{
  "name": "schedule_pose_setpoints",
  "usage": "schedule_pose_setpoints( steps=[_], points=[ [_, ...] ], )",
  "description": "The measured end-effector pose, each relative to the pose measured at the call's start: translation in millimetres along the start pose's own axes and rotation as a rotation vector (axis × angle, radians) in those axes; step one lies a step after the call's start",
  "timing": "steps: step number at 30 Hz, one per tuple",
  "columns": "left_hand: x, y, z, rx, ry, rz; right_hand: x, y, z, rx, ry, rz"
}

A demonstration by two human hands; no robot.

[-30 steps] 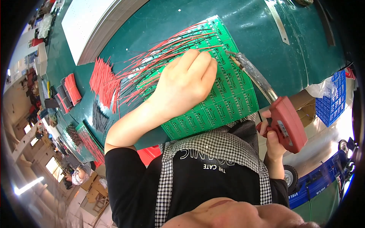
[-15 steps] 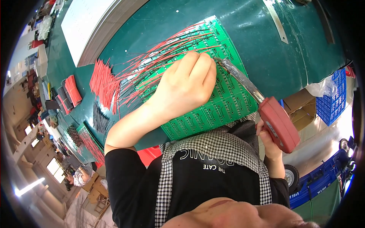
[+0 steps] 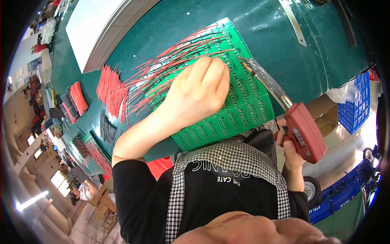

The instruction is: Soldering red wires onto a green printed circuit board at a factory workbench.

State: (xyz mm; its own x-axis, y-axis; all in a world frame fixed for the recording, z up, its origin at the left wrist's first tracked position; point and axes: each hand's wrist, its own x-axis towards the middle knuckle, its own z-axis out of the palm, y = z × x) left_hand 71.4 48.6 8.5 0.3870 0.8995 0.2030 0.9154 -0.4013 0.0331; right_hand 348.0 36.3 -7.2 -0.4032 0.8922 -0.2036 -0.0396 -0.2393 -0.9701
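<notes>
A green panel of circuit boards (image 3: pixel 248 116) lies tilted at the table's near edge, many red and black wires (image 3: pixel 178 53) fanned over its left and far parts. My left hand (image 3: pixel 201 87) rests above its middle, fingers curled in a pinch; the fingertips and whatever they hold are hidden. In my right hand (image 3: pixel 291 154) is a red soldering gun (image 3: pixel 304 132), gripped by its handle past the panel's right edge. Its metal barrel slants up and left, and the bent tip is over the panel's right part, a little apart from my left hand.
Piles of red wires (image 3: pixel 110 91) and black wires (image 3: pixel 109 128) lie left of the panel, near bundled wires (image 3: pixel 78 97). A white box-like block (image 3: pixel 91 32) stands at the far left. A steel ruler (image 3: pixel 293 22) lies far right. A blue crate (image 3: pixel 354 105) stands beyond the table's right side.
The soldering gun has shifted right with my right hand, and its tip has drawn away from my left hand's fingers. My left hand has barely moved.
</notes>
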Motion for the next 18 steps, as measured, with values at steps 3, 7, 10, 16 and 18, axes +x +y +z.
schedule_pose_setpoints(
  steps=[3,7,10,16,18],
  points=[
    [0,0,0,-0.019,-0.005,-0.009,1,1,0,-0.014,0.004,-0.037],
    [2,-2,-1,-0.115,0.006,-0.037,-1,3,-3,-0.014,0.012,-0.055],
    [4,-5,5,-0.205,0.134,-0.038,-3,5,-5,-0.017,0.033,-0.079],
    [13,-1,6,-0.207,0.095,-0.053,0,2,-6,-0.06,0.064,-0.06],
    [15,-1,9,-0.209,0.102,-0.053,2,2,-7,-0.061,0.032,-0.063]
  ],
)
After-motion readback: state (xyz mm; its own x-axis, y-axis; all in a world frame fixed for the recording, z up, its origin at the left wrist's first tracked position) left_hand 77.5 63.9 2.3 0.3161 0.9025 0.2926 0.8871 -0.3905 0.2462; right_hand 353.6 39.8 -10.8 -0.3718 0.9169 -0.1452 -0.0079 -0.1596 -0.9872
